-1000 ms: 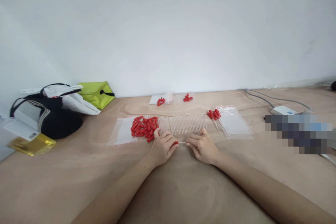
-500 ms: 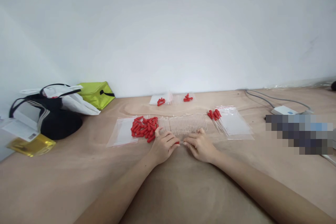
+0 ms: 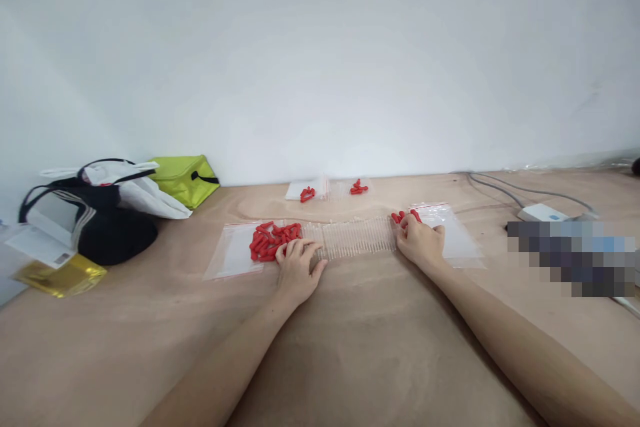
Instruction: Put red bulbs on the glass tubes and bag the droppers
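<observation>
My left hand (image 3: 299, 272) is beside the pile of red caps (image 3: 265, 240), its fingers apart and nothing seen in them. A row of thin clear sticks (image 3: 355, 237) lies between my two hands. At the row's right end, my right hand (image 3: 419, 240) is closed by the small group of red-capped sticks (image 3: 413, 214); what its fingertips hold is hidden. Clear zip bags lie under the cap pile (image 3: 233, 253) and right of my right hand (image 3: 457, 237).
Toward the wall lie small bags with red caps (image 3: 307, 194) (image 3: 358, 187). A green box bag (image 3: 185, 180), a black cap (image 3: 117, 230) and a yellow packet (image 3: 65, 277) stand left. A white adapter (image 3: 543, 213) with cables is right.
My right hand has moved right and forward to the red-capped sticks. My left hand has drawn slightly left and opened; the red piece and stick between my hands are gone from there.
</observation>
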Available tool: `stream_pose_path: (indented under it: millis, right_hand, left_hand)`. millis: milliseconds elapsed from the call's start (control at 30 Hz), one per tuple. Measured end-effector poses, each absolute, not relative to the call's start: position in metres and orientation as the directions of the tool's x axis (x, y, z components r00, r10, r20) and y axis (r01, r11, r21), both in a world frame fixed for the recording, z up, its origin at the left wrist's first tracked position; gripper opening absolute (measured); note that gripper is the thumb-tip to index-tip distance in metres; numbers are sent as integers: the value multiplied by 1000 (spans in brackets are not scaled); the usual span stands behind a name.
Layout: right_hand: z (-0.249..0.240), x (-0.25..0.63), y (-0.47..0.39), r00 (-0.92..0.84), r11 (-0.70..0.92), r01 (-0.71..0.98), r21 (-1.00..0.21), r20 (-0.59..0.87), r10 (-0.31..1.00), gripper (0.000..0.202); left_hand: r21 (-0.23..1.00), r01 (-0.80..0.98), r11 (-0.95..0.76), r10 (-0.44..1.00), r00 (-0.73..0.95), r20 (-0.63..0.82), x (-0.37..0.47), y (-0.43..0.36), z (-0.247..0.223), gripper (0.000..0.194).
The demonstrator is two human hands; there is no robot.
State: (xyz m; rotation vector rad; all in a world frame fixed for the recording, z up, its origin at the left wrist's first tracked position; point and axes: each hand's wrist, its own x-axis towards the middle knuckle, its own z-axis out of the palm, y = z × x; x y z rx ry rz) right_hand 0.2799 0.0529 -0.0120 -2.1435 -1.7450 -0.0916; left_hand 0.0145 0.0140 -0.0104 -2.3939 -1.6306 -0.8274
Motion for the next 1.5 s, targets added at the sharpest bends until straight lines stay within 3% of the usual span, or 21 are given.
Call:
stream_pose_path:
  millis: [300, 567, 767, 1000, 1233, 1367, 1500]
  right_hand:
    - [-15, 278, 56, 218, -148, 953, -264, 260, 941, 23]
    - [-13, 271, 59, 218, -172, 953, -251, 171, 961, 32]
    - [-10, 267, 60, 223, -192, 955, -225, 125, 967, 34]
    - [-11, 265, 58, 238, -183, 942, -283, 178, 955, 32]
    - [-22, 263, 46, 147, 74, 909, -410, 481, 865, 25]
    - [-25, 264, 32, -68, 352, 808, -473, 519, 852, 19]
    - [-24, 260, 16, -263, 533, 739, -413, 551, 792, 20]
  left_hand:
    - [167, 931, -324, 830, 195, 522, 13, 13, -6, 23]
    - [121, 990, -73, 876, 5, 482, -5, 25, 9, 24]
    - [68, 988, -142, 914, 105, 392, -11, 23, 21, 34]
    - [-28, 982, -184, 906, 181, 384, -11, 22, 22, 27]
    - [-16, 986, -164, 873, 153, 462, -2, 14, 37, 18]
    - [179, 916, -359, 862, 252, 440, 19, 5, 33, 8]
    - [333, 791, -514, 853, 429, 297, 31, -1, 15, 6]
